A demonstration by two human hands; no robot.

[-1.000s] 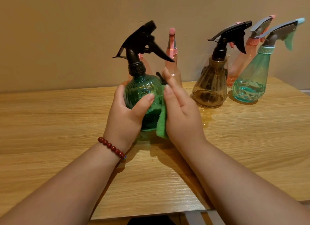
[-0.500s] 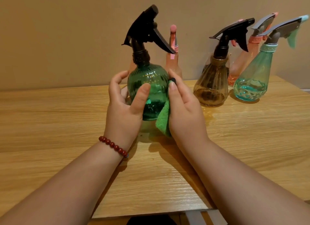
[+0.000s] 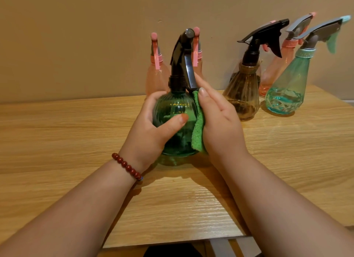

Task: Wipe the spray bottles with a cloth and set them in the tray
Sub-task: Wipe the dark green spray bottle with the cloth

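Note:
A round dark green spray bottle (image 3: 175,111) with a black trigger head stands on the wooden table (image 3: 57,141) in the middle. My left hand (image 3: 147,134) grips its left side, thumb across the front. My right hand (image 3: 218,122) presses a green cloth (image 3: 198,134) flat against the bottle's right side, fingers straight and reaching up to the trigger. The black nozzle points toward me. No tray is in view.
Behind stand two pink spray bottles (image 3: 156,74). At the back right are a brown bottle (image 3: 243,95) with a black head, another pink bottle (image 3: 277,69) and a teal bottle (image 3: 287,92) with a grey head. A wall runs close behind them.
The green bottle has turned, so its nozzle swung from pointing right to facing me. It also came back down a little, and my right hand slid up along its side with the cloth.

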